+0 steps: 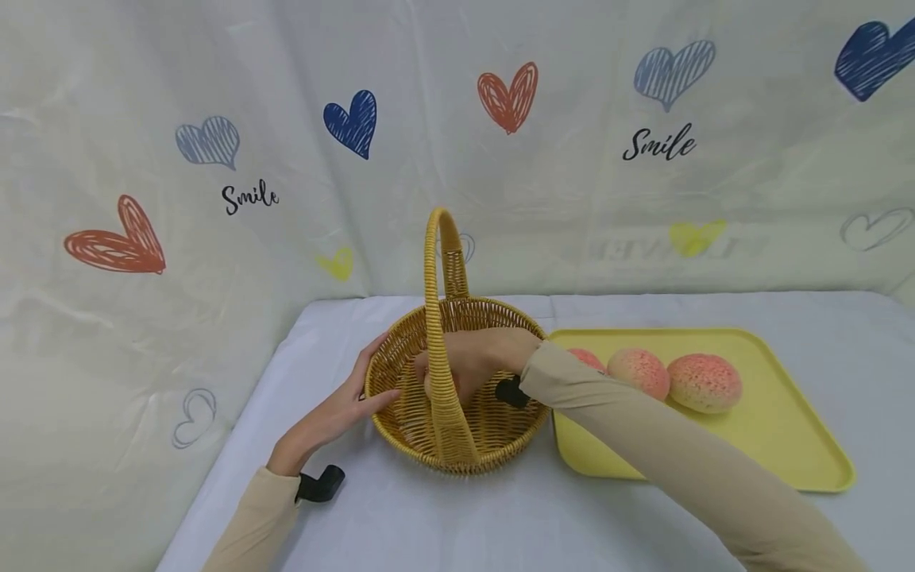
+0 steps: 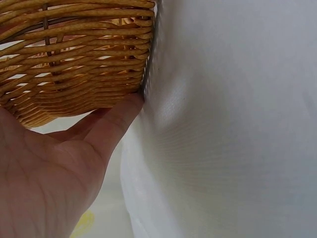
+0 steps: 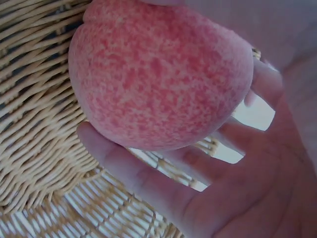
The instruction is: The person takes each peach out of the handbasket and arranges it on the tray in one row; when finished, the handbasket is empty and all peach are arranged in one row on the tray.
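Observation:
A round wicker basket point(image 1: 493, 461) with a tall arched handle point(image 1: 432, 278) stands on the white cloth. My left hand point(image 1: 341, 415) holds its left side, the thumb over the rim and the fingers against the outer wall; in the left wrist view those fingers touch the weave low down. My right hand point(image 1: 475, 359) reaches down inside the basket, partly behind the handle. Its fingers curl around a pink speckled peach point(image 3: 161, 74), close to the woven wall in the right wrist view. From the head view, that peach is mostly hidden by the hand.
Right of the basket lies a yellow tray point(image 1: 793, 449). It bears a peach point(image 1: 704, 383), a second peach point(image 1: 638, 373) beside it, and a third peach point(image 1: 586, 359) partly covered by the right sleeve. A white curtain point(image 1: 415, 159) printed with hearts hangs behind the table.

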Available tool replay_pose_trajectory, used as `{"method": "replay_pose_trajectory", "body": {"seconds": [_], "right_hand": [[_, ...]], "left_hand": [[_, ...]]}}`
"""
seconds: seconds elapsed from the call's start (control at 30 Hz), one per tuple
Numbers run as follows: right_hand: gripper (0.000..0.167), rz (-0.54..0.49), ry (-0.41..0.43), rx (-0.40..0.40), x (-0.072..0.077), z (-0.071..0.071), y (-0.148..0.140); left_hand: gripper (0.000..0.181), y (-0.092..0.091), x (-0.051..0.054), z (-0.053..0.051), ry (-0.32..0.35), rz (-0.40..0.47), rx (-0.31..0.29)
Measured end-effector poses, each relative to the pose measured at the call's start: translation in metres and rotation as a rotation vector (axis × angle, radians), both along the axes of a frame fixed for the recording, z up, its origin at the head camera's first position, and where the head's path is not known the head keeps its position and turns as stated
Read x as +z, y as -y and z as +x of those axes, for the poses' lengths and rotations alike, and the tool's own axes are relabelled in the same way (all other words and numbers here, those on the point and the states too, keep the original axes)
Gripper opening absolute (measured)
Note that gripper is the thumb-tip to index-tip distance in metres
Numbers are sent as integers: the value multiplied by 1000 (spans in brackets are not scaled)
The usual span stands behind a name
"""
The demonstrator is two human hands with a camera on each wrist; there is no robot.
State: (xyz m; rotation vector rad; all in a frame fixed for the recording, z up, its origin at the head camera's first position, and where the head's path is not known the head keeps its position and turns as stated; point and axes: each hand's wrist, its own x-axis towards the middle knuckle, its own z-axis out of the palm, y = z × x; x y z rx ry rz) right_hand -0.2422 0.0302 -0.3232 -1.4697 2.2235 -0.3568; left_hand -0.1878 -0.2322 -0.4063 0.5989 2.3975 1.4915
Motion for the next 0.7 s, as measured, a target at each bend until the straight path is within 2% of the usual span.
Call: {"method": "replay_pose_trajectory", "body": {"seconds": [0.03, 0.13, 0.37, 0.5, 0.7], "right_hand": [[33, -27, -10, 22, 0, 0, -4], [37, -101, -49, 21, 4, 1, -18], [43, -190, -86, -128, 27, 14, -70], [50, -235, -95, -197, 42, 24, -113], [56, -270, -120, -297, 53, 37, -183]], "left_hand": [[90, 0, -1, 0, 3, 0, 1], [89, -2, -1, 1, 10, -2, 8], [89, -4, -1, 1, 9, 4, -2], [89, -3, 0, 1, 1, 19, -18], [89, -1, 0, 2, 15, 22, -8]]}}
